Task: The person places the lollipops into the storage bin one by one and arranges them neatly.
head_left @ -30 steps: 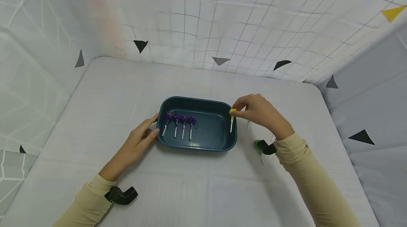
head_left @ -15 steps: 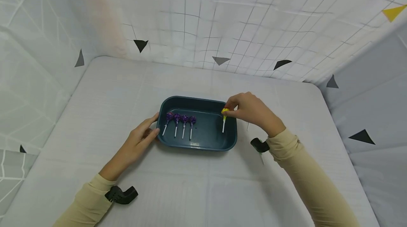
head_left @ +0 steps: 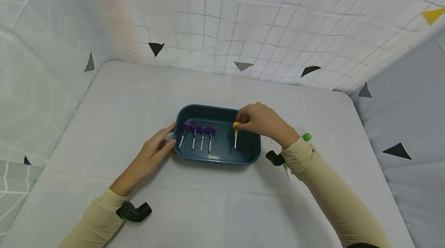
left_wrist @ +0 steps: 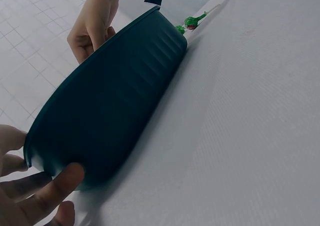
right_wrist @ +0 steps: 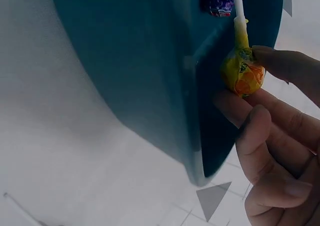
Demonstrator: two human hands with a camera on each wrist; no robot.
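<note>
In the head view, a dark teal tray [head_left: 224,158] stands on the white surface, with several purple-wrapped lollipops [head_left: 203,129] in a row in its left half. My left hand [head_left: 152,153] rests its fingers against the tray's left end; the left wrist view shows fingertips [left_wrist: 74,172] touching the outer wall. Inside the tray's right half, my right hand [head_left: 261,121] pinches a yellow-wrapped lollipop [right_wrist: 243,76] by its candy end. Its white stick points toward the near side in the head view. Whether the lollipop touches the tray floor, I cannot tell.
Right of the tray lie green lollipops [head_left: 306,137], partly hidden behind the right arm. Another green lollipop [left_wrist: 194,21] shows past the tray's far end in the left wrist view. White sheets [head_left: 215,28] with dark triangles enclose the table.
My right hand has moved left with the yellow lollipop, from the tray's right rim to farther inside. A green lollipop has come into sight behind the arm. My left hand keeps its place.
</note>
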